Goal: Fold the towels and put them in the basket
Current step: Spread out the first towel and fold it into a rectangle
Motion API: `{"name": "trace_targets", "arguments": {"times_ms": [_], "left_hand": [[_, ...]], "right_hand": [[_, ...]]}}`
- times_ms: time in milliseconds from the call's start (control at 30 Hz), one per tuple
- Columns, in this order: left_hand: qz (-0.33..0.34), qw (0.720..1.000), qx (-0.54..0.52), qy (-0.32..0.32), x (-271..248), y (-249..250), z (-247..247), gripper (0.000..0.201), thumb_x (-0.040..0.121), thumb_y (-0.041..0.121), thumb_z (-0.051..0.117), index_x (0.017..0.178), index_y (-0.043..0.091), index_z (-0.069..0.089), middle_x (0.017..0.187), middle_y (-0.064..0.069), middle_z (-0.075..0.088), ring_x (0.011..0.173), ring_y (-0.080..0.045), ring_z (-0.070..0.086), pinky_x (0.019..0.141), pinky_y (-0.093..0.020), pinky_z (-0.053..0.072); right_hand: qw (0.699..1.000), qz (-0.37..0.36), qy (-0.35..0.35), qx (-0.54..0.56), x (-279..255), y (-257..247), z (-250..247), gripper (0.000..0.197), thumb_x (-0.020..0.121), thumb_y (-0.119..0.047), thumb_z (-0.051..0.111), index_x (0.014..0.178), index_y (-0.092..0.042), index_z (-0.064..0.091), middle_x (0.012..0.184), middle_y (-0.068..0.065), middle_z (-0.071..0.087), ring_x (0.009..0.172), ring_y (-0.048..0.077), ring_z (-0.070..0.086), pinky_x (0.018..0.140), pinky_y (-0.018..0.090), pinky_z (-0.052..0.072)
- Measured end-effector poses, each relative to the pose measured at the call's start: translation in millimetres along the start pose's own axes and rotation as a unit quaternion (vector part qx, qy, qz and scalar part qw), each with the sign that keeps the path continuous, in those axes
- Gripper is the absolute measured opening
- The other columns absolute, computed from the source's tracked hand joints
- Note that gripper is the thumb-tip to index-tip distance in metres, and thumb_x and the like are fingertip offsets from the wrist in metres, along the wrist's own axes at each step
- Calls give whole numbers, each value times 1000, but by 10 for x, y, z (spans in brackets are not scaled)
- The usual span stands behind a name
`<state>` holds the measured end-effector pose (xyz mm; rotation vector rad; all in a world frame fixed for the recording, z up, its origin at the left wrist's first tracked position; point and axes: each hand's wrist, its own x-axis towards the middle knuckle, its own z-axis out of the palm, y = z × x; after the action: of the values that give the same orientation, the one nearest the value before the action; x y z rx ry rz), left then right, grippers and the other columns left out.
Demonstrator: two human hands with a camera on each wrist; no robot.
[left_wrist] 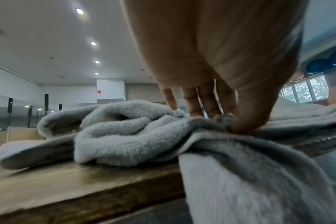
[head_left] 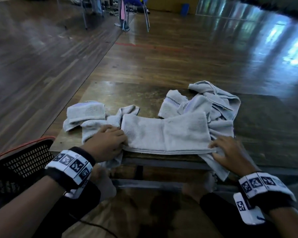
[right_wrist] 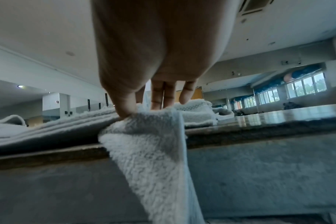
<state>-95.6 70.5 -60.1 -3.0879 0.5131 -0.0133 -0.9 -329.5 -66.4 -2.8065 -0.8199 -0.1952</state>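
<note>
The grey terry towel (head_left: 165,133), lying half-folded along the near edge of the surface (head_left: 110,93), looks soft, light and floppy, so the left hand (head_left: 107,143) and right hand (head_left: 229,155), each pinching an end between thumb and fingers (right_wrist: 157,97), seem best placed at its corners.

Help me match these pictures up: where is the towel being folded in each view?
Head: towel lies centre, along the table's near edge, between both hands.
Left wrist: its end hangs lower right, under the thumb.
Right wrist: its other end hangs centre, below the fingers.
Shared landmark: the table's near edge.
</note>
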Motion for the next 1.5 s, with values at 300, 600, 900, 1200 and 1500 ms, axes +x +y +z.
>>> {"name": "trace_targets", "arguments": {"times_ms": [300,600,900,1200,1500], "left_hand": [[-81,987,-90,109,91,203,-64,19,90,43,47,83,29,58,82,13,54,90,-14,52,82,-33,19],[-170,984,-43,21,535,588,294,57,97,40,19,146,11,18,156,-8,16,144,-20,14,113,-39,9],[-184,983,3,28,144,415,363,71,89,49,0,147,14,19,156,-6,16,145,-21,15,111,-44,23],[-280,956,-50,67,-165,343,200,45,92,45,37,127,17,45,131,-6,47,123,-26,40,101,-42,28],[-322,941,-106,1,-88,316,141,33,91,47,41,101,18,54,114,-6,53,116,-27,43,95,-45,29]], "right_hand": [[995,16,83,-46,299,-356,-97,12,71,-17,60,82,-20,66,86,2,63,86,26,57,76,38,38],[997,-37,-56,-28,869,-1433,473,44,95,-28,35,139,-21,36,148,3,37,137,21,29,108,43,23],[973,15,-112,-202,511,-594,577,70,85,-60,-11,148,-31,0,158,-5,-8,142,10,-17,111,46,-17],[972,110,-20,-208,651,-666,112,57,94,-46,28,146,-22,22,155,14,17,144,29,9,111,55,-3],[995,26,-65,-71,1794,-1935,262,33,92,-19,38,124,-20,49,134,5,49,128,26,35,106,52,17]]}}
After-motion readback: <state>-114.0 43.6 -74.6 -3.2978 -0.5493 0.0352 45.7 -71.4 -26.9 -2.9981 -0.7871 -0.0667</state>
